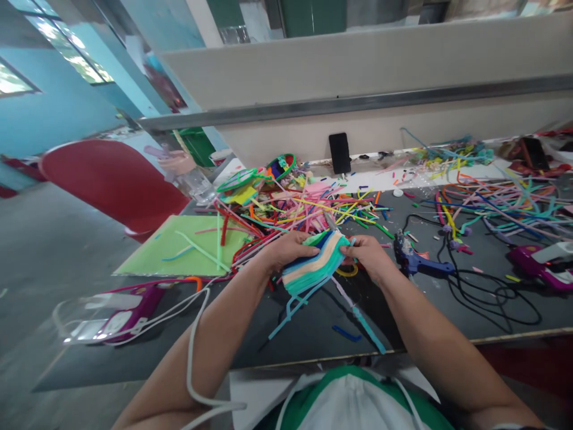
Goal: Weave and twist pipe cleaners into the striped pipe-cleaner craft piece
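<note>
Between my hands, above the dark table, is a striped piece made of pipe cleaners (316, 266), with green, blue, cream and turquoise bands. My left hand (290, 251) grips its left side, the thumb lying on top. At its right edge, my right hand (364, 254) pinches a turquoise strand. Loose turquoise ends hang from the lower edge toward the table. Below lie a lilac and turquoise pipe cleaner (367, 328) and a short blue piece (346, 333). A blue glue gun (421, 263) rests to the right of my right hand.
Pipe cleaners (313, 206) are heaped behind my hands, with more (505, 197) at the right. A green sheet (152, 251) lies left. Purple power strips (134, 313) with cables flank the work. A phone (340, 152) leans at the back; a red chair (111, 179) stands left.
</note>
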Tool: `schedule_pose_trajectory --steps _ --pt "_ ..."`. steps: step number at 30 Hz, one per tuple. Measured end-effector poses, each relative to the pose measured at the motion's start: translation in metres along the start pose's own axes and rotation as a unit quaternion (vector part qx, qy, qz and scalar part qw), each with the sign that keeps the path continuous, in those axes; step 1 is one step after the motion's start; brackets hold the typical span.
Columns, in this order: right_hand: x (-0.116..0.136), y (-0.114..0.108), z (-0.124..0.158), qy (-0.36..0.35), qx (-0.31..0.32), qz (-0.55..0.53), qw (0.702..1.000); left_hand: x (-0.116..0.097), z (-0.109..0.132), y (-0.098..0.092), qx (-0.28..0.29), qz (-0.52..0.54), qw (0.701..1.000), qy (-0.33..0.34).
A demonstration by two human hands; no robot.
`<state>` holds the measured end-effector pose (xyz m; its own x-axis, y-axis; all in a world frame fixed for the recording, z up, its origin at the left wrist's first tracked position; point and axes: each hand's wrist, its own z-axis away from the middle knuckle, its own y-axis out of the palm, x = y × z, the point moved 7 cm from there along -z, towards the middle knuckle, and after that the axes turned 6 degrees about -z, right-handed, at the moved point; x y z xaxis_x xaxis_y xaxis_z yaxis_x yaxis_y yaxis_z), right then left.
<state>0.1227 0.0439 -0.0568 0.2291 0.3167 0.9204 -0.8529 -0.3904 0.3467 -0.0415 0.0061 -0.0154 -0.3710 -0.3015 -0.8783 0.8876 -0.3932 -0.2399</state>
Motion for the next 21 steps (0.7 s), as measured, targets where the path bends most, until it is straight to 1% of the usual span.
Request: schedule_pose_trajectory --steps 3,4,6,8,10,12,13,14,15,17,19,21 --pt "0.001 0.000 0.001 -0.002 -0.016 -0.015 1.000 -0.006 0.000 -0.003 0.003 0.005 1.000 0.016" --pt "0.003 0.000 0.001 -0.007 -0.013 -0.025 1.000 -0.008 -0.001 -0.006 0.001 0.029 0.999 0.029" --pt "0.007 -0.002 0.002 -0.022 -0.017 -0.055 0.998 -0.012 0.000 -0.015 -0.010 0.110 0.992 0.065" --pt "0.012 -0.007 0.003 -0.041 -0.034 -0.091 0.994 -0.011 0.001 -0.026 -0.020 0.212 0.971 0.105" --pt "0.017 -0.012 0.003 -0.063 -0.052 -0.127 0.989 -0.003 0.002 -0.035 -0.017 0.302 0.943 0.136" --pt "0.021 -0.016 0.002 -0.087 -0.062 -0.171 0.979 0.009 0.003 -0.041 -0.029 0.359 0.919 0.162" --pt "0.023 -0.017 0.001 -0.098 -0.066 -0.199 0.973 0.016 0.002 -0.041 -0.035 0.370 0.914 0.165" --pt "0.023 -0.018 0.001 -0.108 -0.070 -0.228 0.965 0.021 0.002 -0.041 -0.055 0.380 0.906 0.177" --pt "0.024 -0.018 0.001 -0.115 -0.072 -0.254 0.958 0.025 0.001 -0.036 -0.060 0.387 0.902 0.180" --pt "0.023 -0.015 0.000 -0.126 -0.071 -0.289 0.946 0.027 -0.003 -0.017 -0.035 0.379 0.908 0.175" --pt "0.022 -0.011 0.000 -0.134 -0.065 -0.295 0.944 0.020 -0.006 0.007 0.005 0.362 0.916 0.171" --pt "0.022 -0.006 0.000 -0.142 -0.050 -0.281 0.948 0.009 -0.008 0.027 0.025 0.344 0.923 0.171"
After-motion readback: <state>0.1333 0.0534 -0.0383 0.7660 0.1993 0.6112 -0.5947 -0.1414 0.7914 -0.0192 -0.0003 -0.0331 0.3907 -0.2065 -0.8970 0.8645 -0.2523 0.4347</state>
